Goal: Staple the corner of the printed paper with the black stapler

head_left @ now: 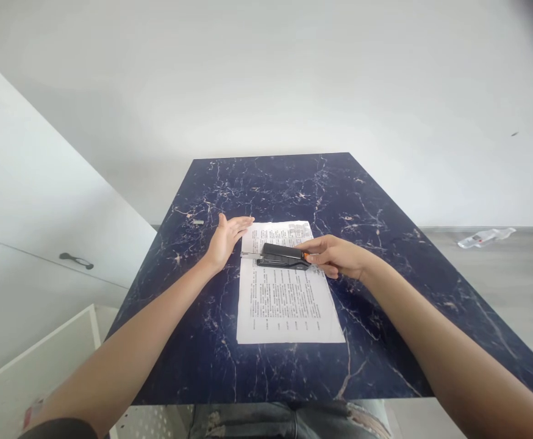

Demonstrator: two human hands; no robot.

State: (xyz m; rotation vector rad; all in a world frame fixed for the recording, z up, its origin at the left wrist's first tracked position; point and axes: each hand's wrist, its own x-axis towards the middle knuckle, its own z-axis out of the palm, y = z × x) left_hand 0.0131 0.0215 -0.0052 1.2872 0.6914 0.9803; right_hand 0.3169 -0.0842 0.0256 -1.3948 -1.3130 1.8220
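A black stapler (285, 256) with an orange part at its right end lies sideways across printed sheets of paper (289, 305). From its left end a thin metal piece (250, 255) sticks out. My right hand (335, 256) grips the stapler's right end, thumb in front and fingers behind. Beside the upper left edge of the paper, my left hand (230, 238) is open, its fingers stretched toward the sheets and its thumb raised. Whether its fingertips touch the paper I cannot tell.
The dark blue marble-patterned table (275, 189) carries a small pale greenish strip (198, 222) left of the paper. Behind stands a white wall (266, 73). At left are a white door-like panel with a dark handle (77, 261) and a white basket (38, 347). Clear plastic packaging (486, 238) lies on the floor at right.
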